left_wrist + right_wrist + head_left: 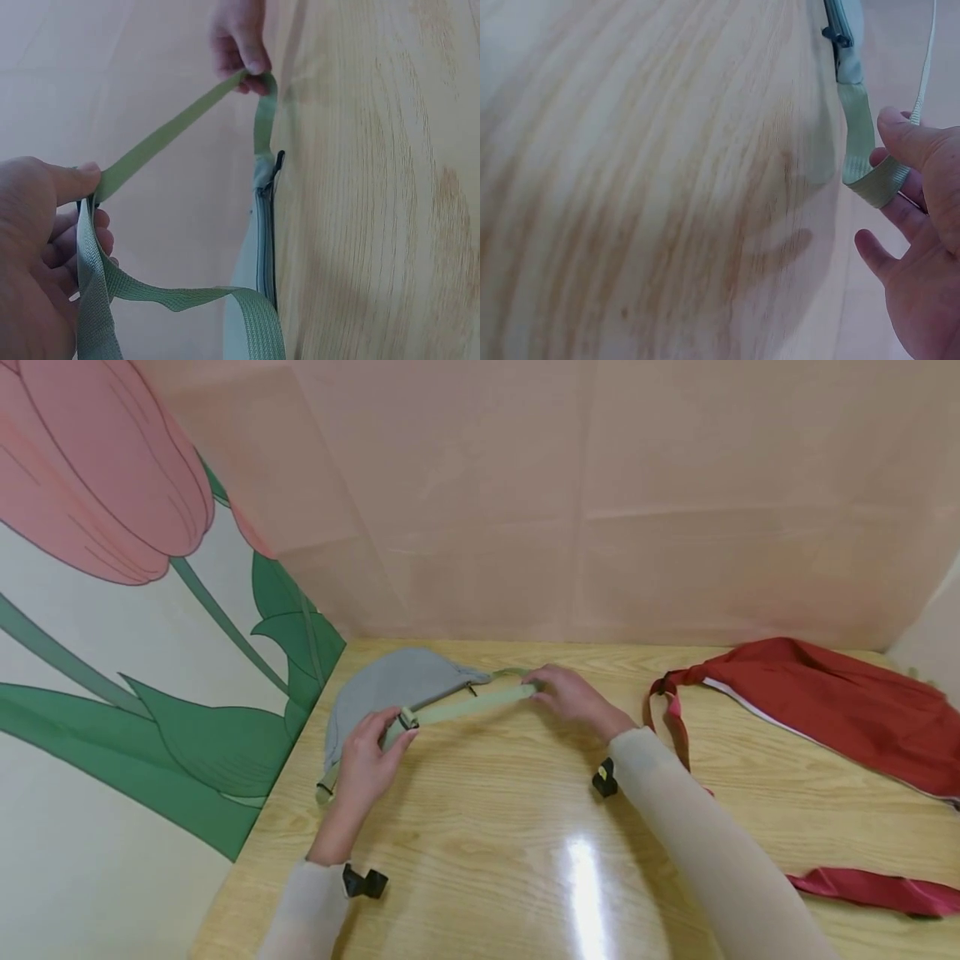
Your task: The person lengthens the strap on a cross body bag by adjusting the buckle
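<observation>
A grey-blue waist bag point(397, 681) with a zipper lies at the back left of the table, its light green strap point(476, 703) lifted in front of it. My left hand point(370, 757) pinches the strap by its dark-edged buckle point(407, 718); in the left wrist view a loop of webbing point(172, 298) hangs below that hand point(45, 247). Near the bag's right end, my right hand point(573, 697) holds the other part of the strap between thumb and fingers. The right wrist view shows the strap point(877, 184) bending round the fingers of this hand point(930, 202).
On the right lies a red bag point(832, 710) with a white-edged zipper, its red strap point(677, 727) trailing toward me. Another length of red strap point(877, 891) rests at the front right. A pink sheet point(525, 527) hangs behind the wooden table point(480, 843), a tulip-print one point(135, 610) at left.
</observation>
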